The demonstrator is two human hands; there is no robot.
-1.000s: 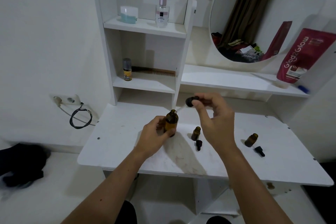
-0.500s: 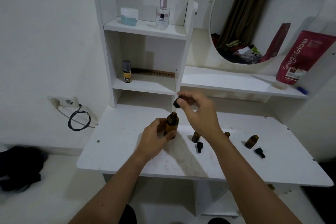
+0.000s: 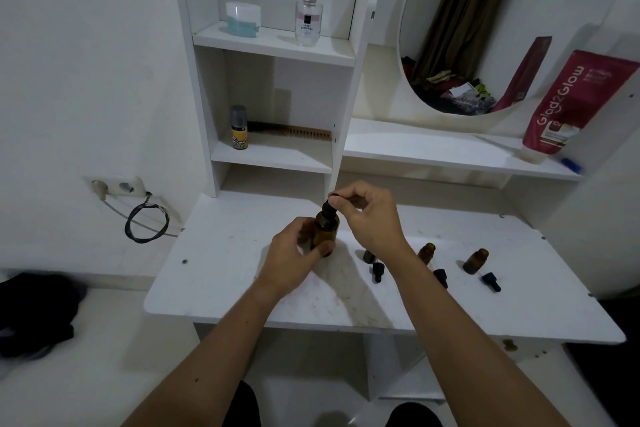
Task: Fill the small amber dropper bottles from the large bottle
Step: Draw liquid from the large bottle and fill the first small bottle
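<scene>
Glass in hand: the left hand (image 3: 294, 253) wraps the large amber bottle (image 3: 325, 230) upright on the tabletop (image 3: 225, 253), while the right hand (image 3: 367, 215) pinches its dropper cap (image 3: 333, 199) just above that grip; smooth, breakable, likely light, best held mid-body.

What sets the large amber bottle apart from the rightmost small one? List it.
The large bottle is bigger; the rightmost small bottle is much smaller. The large bottle is gripped by the left hand, with the right hand holding a black dropper cap at its neck; the small bottle stands untouched and uncapped. Both are amber.
</scene>
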